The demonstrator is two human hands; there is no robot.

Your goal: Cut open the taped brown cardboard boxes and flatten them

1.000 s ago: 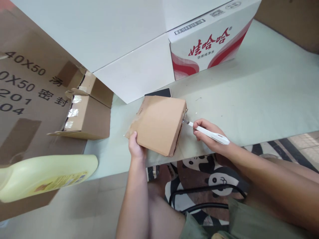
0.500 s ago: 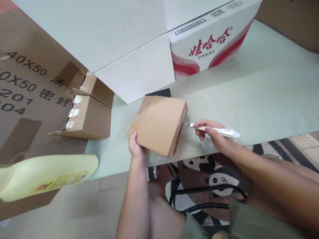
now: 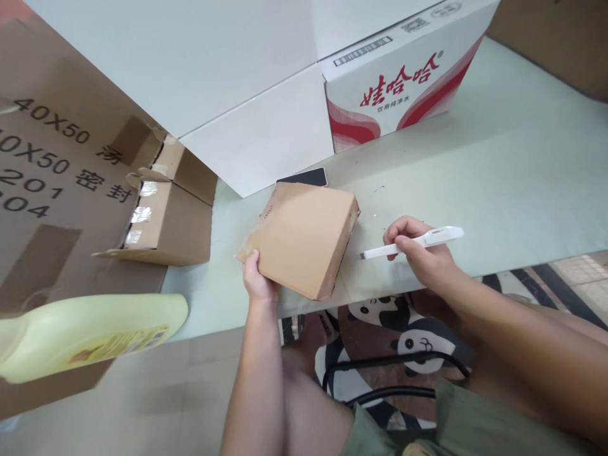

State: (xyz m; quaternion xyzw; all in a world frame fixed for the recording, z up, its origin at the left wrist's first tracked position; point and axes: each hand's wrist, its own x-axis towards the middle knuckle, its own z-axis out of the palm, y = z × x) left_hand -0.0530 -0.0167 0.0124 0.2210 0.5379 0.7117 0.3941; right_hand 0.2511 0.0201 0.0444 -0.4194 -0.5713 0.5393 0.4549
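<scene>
A small brown cardboard box (image 3: pixel 304 237) is held over the pale green table (image 3: pixel 513 158), near its front edge. My left hand (image 3: pixel 259 278) grips its lower left corner, thumb on top and the other fingers hidden beneath. To the right of the box, my right hand (image 3: pixel 420 247) is closed around a white pen-like cutter (image 3: pixel 444 235). The cutter's dark tip points left and stands apart from the box's right side. Part of a flat dark object (image 3: pixel 308 177) shows behind the box.
A big white box (image 3: pixel 266 139) and a red-and-white carton (image 3: pixel 399 95) stand at the back. Small taped cardboard boxes (image 3: pixel 180 228) are at the left, beside a large printed carton (image 3: pixel 57 190). A pale yellow bottle (image 3: pixel 95 329) lies in the left foreground.
My right hand has drawn back to the right with the cutter, whose tip has come away from the box's right side. The box has tilted slightly in my left hand.
</scene>
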